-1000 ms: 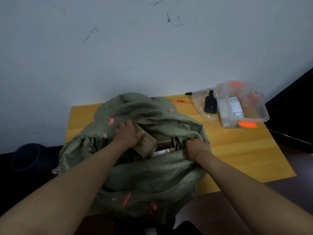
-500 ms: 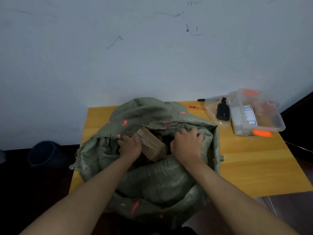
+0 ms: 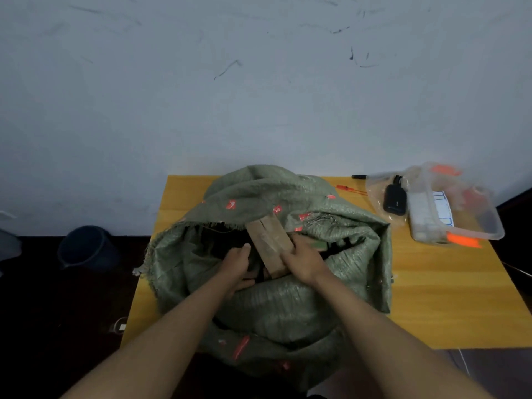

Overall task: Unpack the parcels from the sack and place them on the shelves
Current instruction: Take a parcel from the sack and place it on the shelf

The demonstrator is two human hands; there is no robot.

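Now that my right hand (image 3: 303, 259) has crossed from the sack's rim to grip the box (image 3: 269, 245) standing in the mouth of the sack (image 3: 288, 306), I am drawing it straight up while my left hand (image 3: 237, 264), thumb out and fingers hidden inside, is steadying just left of it.

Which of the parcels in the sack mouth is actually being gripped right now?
The brown cardboard box sticking up from the sack: the right hand grips its side. The others lie deeper, dark and ungripped.

Bare storeroom: scuffed wall (image 3: 259, 96), table (image 3: 449, 298).
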